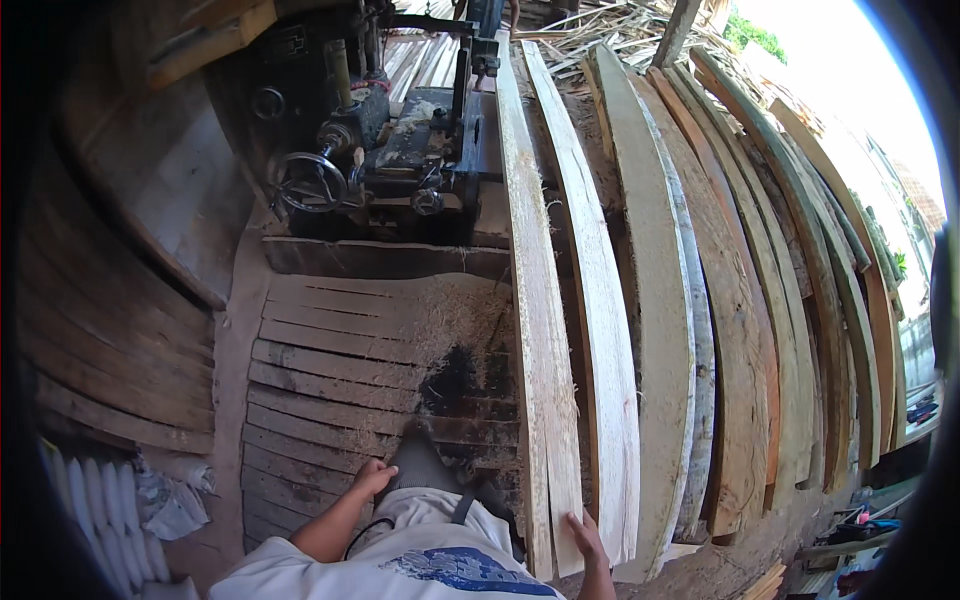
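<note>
My right hand [585, 540] grips the right edge of a long, pale, rough-sawn board [535, 300] near its near end. A narrow split runs along that board's lower part. Just right of it lies a whiter board [588, 280]. My left hand [375, 476] is curled beside my left thigh; whether it holds anything is hidden. Ahead stands a dark sawing machine [412, 140] with a metal handwheel [310, 183], the pale board reaching up past its right side.
A row of long planks [740, 330] fills the right. A slatted floor [330, 370] with sawdust lies ahead, wooden panels [110, 300] and white sacks [110, 510] at left. A post [680, 30], scrap wood and a small part of a person [515, 12] are behind.
</note>
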### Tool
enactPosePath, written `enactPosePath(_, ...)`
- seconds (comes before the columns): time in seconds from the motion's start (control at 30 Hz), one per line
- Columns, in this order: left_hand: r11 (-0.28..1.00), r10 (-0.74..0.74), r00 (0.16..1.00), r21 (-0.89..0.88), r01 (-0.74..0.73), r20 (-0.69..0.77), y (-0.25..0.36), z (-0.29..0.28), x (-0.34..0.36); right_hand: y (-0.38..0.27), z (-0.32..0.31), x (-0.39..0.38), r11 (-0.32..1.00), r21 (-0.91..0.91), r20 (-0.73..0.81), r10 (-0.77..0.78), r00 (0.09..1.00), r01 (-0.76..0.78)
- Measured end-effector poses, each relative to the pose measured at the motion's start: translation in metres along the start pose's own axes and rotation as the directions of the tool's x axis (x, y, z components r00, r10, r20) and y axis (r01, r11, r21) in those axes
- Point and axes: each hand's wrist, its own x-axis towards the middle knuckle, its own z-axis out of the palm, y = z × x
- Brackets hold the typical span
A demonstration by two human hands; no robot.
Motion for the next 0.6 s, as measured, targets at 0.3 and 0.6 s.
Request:
enactPosePath(0.3,0.858,0.415,0.839,-0.459,-0.231,0.352,0.055,0.143,-0.177,-0.002,0.072,0.004,0.98,0.042,0.152,-0.198,0.968,0.193)
enactPosePath(0.6,0.823,0.285,0.933,-0.556,-0.12,0.219,-0.05,0.182,-0.327,0.068,0.14,-0.09,0.94,0.047,0.142,-0.34,0.93,0.337)
